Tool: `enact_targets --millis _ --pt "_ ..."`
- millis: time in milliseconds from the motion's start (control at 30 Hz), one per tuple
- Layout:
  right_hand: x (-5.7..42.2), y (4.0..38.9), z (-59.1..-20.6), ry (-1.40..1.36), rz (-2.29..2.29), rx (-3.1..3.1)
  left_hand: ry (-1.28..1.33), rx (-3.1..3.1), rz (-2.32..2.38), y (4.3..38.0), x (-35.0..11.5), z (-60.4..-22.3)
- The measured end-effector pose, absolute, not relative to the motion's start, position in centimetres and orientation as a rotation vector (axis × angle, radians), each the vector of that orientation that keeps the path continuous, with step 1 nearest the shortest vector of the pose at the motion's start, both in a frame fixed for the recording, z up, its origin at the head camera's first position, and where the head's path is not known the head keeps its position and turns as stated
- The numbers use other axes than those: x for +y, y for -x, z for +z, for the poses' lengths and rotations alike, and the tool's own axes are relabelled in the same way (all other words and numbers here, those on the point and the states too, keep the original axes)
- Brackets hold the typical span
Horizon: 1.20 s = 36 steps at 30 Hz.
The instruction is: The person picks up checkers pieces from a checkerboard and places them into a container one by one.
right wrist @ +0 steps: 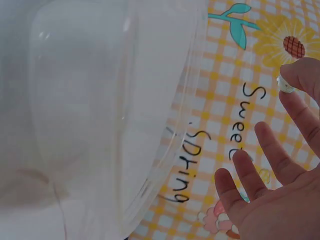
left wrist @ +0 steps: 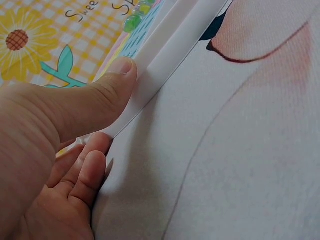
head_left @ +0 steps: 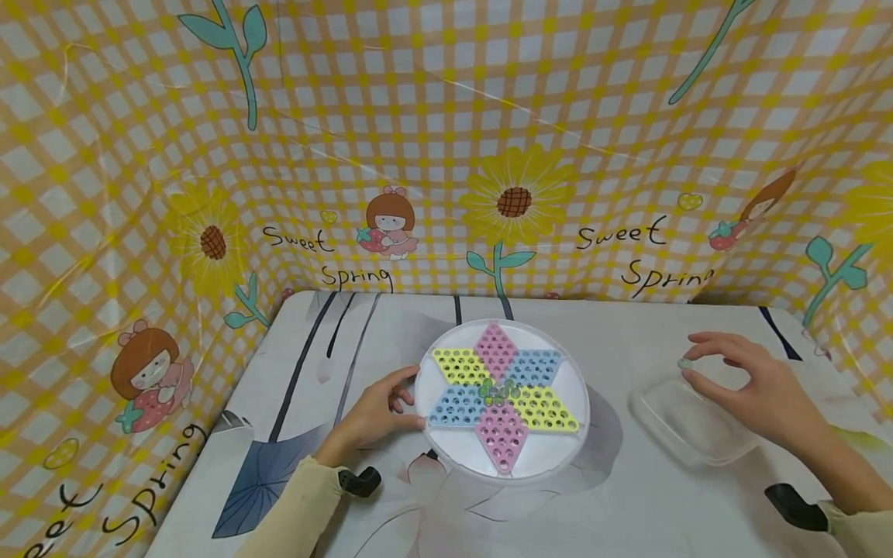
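Note:
A round white Chinese checkers board (head_left: 572, 372) with a pink, yellow and blue star of holes lies on the table. Several green glass marbles (head_left: 498, 391) sit at its centre. My left hand (head_left: 380, 407) holds the board's left edge; in the left wrist view its thumb (left wrist: 117, 82) rests on the white rim, with the other fingers curled low beside it. Above a clear plastic container (head_left: 659, 422), my right hand (head_left: 749, 384) pinches a pale glass marble (right wrist: 285, 84) between thumb and index finger. The other fingers of that hand spread apart in the right wrist view.
A white cloth with printed flowers and dark lines covers the table (head_left: 544, 515). Behind it and along the left hangs a yellow checked curtain (head_left: 432, 116) with sunflowers and cartoon figures. The container stands to the board's right, with tabletop between them.

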State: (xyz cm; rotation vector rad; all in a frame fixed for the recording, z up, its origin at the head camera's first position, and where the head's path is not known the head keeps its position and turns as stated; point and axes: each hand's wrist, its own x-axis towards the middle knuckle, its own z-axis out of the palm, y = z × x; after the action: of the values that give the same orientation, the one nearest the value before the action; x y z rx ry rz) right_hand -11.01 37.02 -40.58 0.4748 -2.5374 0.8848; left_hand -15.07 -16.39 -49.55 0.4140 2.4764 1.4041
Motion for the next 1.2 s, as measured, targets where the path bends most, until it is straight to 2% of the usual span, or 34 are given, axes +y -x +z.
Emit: enact_targets --millis 533,833,1200 --pt "39.6 10.1 -42.5 -0.301 0.866 -2.646 -0.403 2.461 1.41 15.0 -16.4 -49.4" --pt "39.7 10.3 -44.3 -0.417 0.875 -2.591 -0.415 2.472 1.405 15.0 -16.3 -49.4" --pt "39.6 10.2 -45.0 -0.39 0.845 -2.689 -0.4 2.463 1.411 14.9 -16.3 -49.3"
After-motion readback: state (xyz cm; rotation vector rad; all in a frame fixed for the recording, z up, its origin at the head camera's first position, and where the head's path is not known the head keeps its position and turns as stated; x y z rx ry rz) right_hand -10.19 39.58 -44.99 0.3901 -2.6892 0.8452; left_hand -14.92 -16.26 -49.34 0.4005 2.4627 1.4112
